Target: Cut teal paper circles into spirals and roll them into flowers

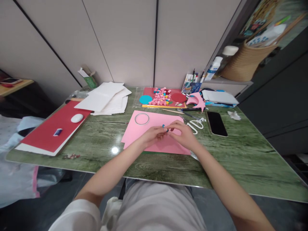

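Observation:
My left hand [154, 136] is closed in a pinch on a small blue piece [164, 126], too small to make out its kind. My right hand [183, 134] meets it from the other side, its thumb and forefinger pinched close against the same piece. Both hands are just above stacked pink paper sheets [134, 136]. A thin round ring [141, 119] lies on the upper left of the top sheet. Beyond the hands, a heap of small pink pieces [160, 98], with some blue and yellow ones, rests on a red sheet between a blue paper disc [145, 99] and a red paper disc [178, 97].
White papers [101, 99], a red folder [53, 128] with a white mouse [77, 118] and an eraser [57, 132] lie left. Scissors [196, 126], a phone [217, 124], pink paper scraps [196, 101] and a pen box [192, 85] stand or lie right. A wall borders the back.

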`<state>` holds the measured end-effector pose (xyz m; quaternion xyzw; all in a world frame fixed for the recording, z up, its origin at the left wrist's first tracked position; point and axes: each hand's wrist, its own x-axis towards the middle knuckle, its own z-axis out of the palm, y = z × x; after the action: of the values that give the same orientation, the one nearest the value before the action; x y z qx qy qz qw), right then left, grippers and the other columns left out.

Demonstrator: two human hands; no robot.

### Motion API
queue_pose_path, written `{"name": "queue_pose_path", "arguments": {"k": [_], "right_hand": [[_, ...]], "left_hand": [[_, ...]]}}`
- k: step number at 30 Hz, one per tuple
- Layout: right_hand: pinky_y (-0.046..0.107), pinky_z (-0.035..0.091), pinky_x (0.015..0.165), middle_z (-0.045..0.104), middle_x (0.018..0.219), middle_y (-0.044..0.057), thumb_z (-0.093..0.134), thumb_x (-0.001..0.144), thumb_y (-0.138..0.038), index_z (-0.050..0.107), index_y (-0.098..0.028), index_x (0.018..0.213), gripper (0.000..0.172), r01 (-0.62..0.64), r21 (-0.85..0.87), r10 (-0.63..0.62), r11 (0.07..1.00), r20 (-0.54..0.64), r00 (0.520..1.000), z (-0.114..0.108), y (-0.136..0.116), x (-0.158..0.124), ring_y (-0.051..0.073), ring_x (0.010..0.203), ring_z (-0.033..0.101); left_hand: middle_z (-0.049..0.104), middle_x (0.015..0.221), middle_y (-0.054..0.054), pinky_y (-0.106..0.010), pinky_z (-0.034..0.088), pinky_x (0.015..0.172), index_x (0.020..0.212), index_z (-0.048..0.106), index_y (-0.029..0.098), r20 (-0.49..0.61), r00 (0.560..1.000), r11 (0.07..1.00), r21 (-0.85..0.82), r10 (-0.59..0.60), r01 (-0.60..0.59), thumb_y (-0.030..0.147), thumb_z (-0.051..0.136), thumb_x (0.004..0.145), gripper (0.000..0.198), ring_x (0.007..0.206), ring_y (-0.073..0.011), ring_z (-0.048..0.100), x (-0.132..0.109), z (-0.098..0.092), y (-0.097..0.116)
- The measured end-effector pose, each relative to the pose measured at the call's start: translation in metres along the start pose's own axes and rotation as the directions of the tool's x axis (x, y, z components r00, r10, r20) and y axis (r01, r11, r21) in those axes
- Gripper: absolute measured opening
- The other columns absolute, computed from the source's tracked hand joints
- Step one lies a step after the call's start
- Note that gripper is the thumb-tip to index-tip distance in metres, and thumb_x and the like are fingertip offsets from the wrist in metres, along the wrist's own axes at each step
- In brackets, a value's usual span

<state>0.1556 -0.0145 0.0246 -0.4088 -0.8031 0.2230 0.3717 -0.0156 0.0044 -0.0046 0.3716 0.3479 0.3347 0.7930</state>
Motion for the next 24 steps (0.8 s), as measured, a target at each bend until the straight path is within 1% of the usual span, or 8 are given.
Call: {"name": "queue_pose_path", "arguments": {"k": [5, 9, 14, 16, 18, 20, 22, 24], "right_hand": [[0.025, 0.039, 0.060, 0.046, 0.069, 0.000, 0.061, 0.076, -0.021, 0.066, -0.023, 0.096, 0.021, -0.015, -0.070, 0.013, 0.997, -0.022, 1.000, 0.005, 0.005, -0.001, 0.013, 0.062, 0.047], [0.026, 0.036, 0.058, 0.044, 0.066, 0.000, 0.060, 0.077, -0.023, 0.067, -0.023, 0.095, 0.019, -0.027, -0.130, 0.021, 0.991, -0.046, 0.999, 0.007, 0.009, -0.002, 0.014, 0.062, 0.045], [0.026, 0.034, 0.057, 0.044, 0.065, 0.000, 0.059, 0.078, -0.025, 0.068, -0.024, 0.092, 0.016, -0.044, -0.125, 0.036, 0.991, -0.061, 0.997, 0.002, 0.007, -0.001, 0.014, 0.061, 0.044], [0.025, 0.034, 0.056, 0.044, 0.064, 0.000, 0.060, 0.078, -0.028, 0.068, -0.023, 0.091, 0.016, -0.054, -0.106, 0.047, 0.993, -0.066, 0.997, -0.001, 0.005, -0.001, 0.013, 0.059, 0.044], [0.025, 0.034, 0.056, 0.044, 0.064, -0.001, 0.061, 0.077, -0.030, 0.068, -0.023, 0.090, 0.016, -0.055, -0.077, 0.051, 0.995, -0.055, 0.997, -0.003, 0.003, 0.000, 0.012, 0.059, 0.044], [0.025, 0.034, 0.056, 0.045, 0.065, -0.001, 0.062, 0.076, -0.030, 0.068, -0.023, 0.088, 0.015, -0.052, -0.055, 0.051, 0.997, -0.028, 0.998, -0.004, 0.002, 0.000, 0.012, 0.058, 0.043], [0.025, 0.034, 0.057, 0.045, 0.066, -0.001, 0.063, 0.075, -0.029, 0.068, -0.022, 0.086, 0.014, -0.046, -0.052, 0.045, 0.998, -0.005, 0.999, -0.004, 0.002, 0.000, 0.012, 0.058, 0.043], [0.025, 0.034, 0.058, 0.045, 0.066, -0.001, 0.064, 0.074, -0.027, 0.068, -0.022, 0.084, 0.013, -0.033, -0.064, 0.034, 0.997, 0.014, 0.999, -0.003, 0.003, -0.001, 0.011, 0.059, 0.043]], "left_hand": [[0.058, 0.066, -0.001, -0.021, 0.030, 0.060, 0.076, 0.065, 0.011, 0.013, 0.999, 0.999, 0.032, 0.041, -0.041, 0.031, 0.068, 0.065, 0.023, 0.060, -0.0057, 0.048, 0.000, 0.001, -0.003], [0.060, 0.071, -0.003, -0.022, 0.031, 0.062, 0.079, 0.066, 0.012, -0.006, 0.998, 0.993, 0.103, 0.063, -0.062, 0.036, 0.069, 0.064, 0.029, 0.065, -0.0076, 0.049, -0.001, 0.003, -0.001], [0.056, 0.063, -0.001, -0.024, 0.031, 0.059, 0.070, 0.064, 0.013, -0.042, 0.989, 0.918, 0.380, 0.143, -0.117, 0.043, 0.068, 0.060, 0.032, 0.059, -0.0086, 0.045, -0.006, 0.004, 0.010], [0.048, 0.053, 0.003, -0.024, 0.029, 0.056, 0.060, 0.059, 0.014, -0.100, 0.961, 0.847, 0.502, 0.259, -0.176, 0.045, 0.066, 0.061, 0.032, 0.053, -0.0076, 0.040, -0.008, 0.003, 0.017], [0.041, 0.050, 0.005, -0.024, 0.028, 0.055, 0.054, 0.053, 0.015, -0.154, 0.899, 0.784, 0.564, 0.409, -0.260, 0.043, 0.065, 0.062, 0.032, 0.052, -0.0073, 0.037, -0.009, 0.002, 0.022], [0.045, 0.056, 0.004, -0.024, 0.032, 0.059, 0.057, 0.053, 0.015, -0.156, 0.846, 0.746, 0.571, 0.509, -0.344, 0.040, 0.064, 0.064, 0.028, 0.057, -0.0080, 0.042, -0.010, 0.002, 0.025], [0.054, 0.069, 0.001, -0.024, 0.037, 0.067, 0.067, 0.057, 0.015, -0.094, 0.857, 0.755, 0.528, 0.507, -0.389, 0.035, 0.065, 0.064, 0.022, 0.067, -0.0097, 0.049, -0.011, 0.003, 0.025], [0.059, 0.079, -0.002, -0.026, 0.039, 0.071, 0.078, 0.059, 0.015, -0.007, 0.912, 0.818, 0.444, 0.411, -0.366, 0.032, 0.067, 0.063, 0.024, 0.075, -0.0116, 0.054, -0.011, 0.005, 0.022]]}}
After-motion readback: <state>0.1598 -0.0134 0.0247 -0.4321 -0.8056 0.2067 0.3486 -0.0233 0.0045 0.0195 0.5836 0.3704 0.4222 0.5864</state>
